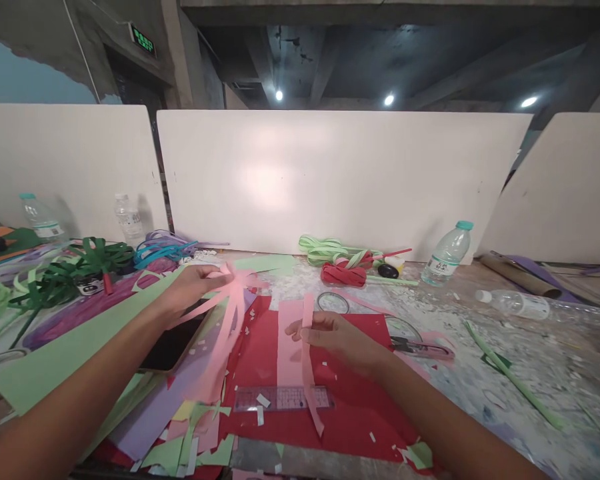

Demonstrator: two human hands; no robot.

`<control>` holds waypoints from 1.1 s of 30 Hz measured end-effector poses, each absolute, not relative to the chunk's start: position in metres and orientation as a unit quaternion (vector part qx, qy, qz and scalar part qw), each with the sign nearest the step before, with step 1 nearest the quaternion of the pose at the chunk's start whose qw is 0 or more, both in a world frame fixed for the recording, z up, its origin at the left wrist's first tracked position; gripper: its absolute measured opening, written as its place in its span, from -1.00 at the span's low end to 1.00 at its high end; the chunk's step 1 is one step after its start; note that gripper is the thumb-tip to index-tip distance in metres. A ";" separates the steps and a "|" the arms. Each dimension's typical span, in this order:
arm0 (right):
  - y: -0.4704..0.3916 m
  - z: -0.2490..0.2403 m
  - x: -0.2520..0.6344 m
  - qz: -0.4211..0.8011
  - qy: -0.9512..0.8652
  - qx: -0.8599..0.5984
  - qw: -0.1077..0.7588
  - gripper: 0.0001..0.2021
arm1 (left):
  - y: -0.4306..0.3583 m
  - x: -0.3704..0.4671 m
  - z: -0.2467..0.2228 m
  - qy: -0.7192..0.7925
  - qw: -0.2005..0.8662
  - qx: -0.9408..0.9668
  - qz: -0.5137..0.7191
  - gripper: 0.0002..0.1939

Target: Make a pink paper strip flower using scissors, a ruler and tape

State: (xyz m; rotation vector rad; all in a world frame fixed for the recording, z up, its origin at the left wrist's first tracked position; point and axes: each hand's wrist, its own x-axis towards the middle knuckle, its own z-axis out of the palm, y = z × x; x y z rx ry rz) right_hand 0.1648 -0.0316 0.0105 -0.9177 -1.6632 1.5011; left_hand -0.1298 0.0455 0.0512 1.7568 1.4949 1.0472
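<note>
My left hand (200,285) is closed on a bunch of pink paper strips (236,293), which fan out and hang down from where they gather at my fingertips. Between thumb and fingers, my right hand (330,332) pinches a single pink paper strip (309,380). That strip hangs over a pink paper sheet (289,360) and across a clear ruler (247,400). Both lie on a large red sheet (363,400). Under my left wrist, partly covered, is a dark phone (173,347). Scissors (415,347) lie to the right of my right hand.
Light-green strip bundles (325,250) and a red strip bundle (343,274) lie at the back. An upright water bottle (447,257) and a lying bottle (517,305) are on the right. Dark-green paper loops (103,257) stand left. Paper scraps litter the front; a white partition (340,180) rises behind.
</note>
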 end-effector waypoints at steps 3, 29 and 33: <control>-0.027 0.015 0.160 0.610 -0.610 -0.327 0.386 -0.70 | 0.033 -0.095 0.062 0.439 0.484 0.611 0.446 -0.65; -0.027 0.022 0.180 0.602 -0.609 -0.325 0.401 -0.70 | 0.021 -0.046 0.024 0.235 0.825 0.413 0.306 -0.75; -0.028 0.017 0.171 0.587 -0.613 -0.350 0.397 -0.58 | 0.018 -0.044 0.020 0.247 0.798 0.461 0.300 -0.74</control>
